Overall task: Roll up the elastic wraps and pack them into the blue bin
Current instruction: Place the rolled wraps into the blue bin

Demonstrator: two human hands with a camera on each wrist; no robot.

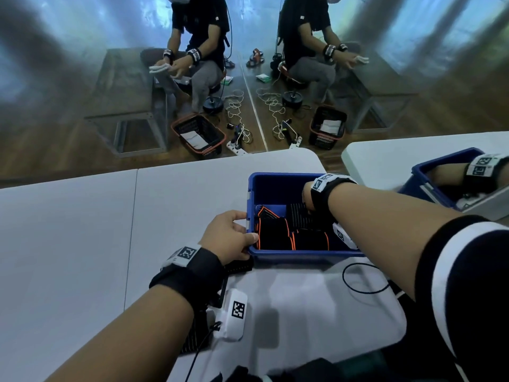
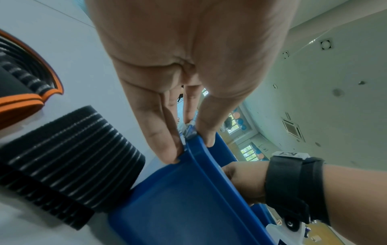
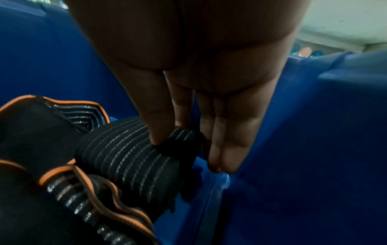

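The blue bin [image 1: 297, 255] stands on the white table, right of centre. My left hand [image 1: 249, 230] pinches its left rim between thumb and fingers [image 2: 206, 140]. My right hand [image 1: 307, 201] reaches down inside the bin. In the right wrist view that right hand [image 3: 186, 154] pinches the end of a rolled black striped wrap [image 3: 130, 159] low in the bin. Rolled black wraps with orange edges [image 1: 275, 232] lie packed beside it. Another rolled striped wrap [image 2: 69, 159] lies on the table against the bin's outer wall.
An orange-edged wrap [image 2: 25, 92] lies on the table behind my left hand. A thin black cable loop [image 1: 363, 279] rests in front of the bin. Dark fabric [image 1: 303, 370] sits at the near table edge. A mirrored wall rises beyond the table's far edge.
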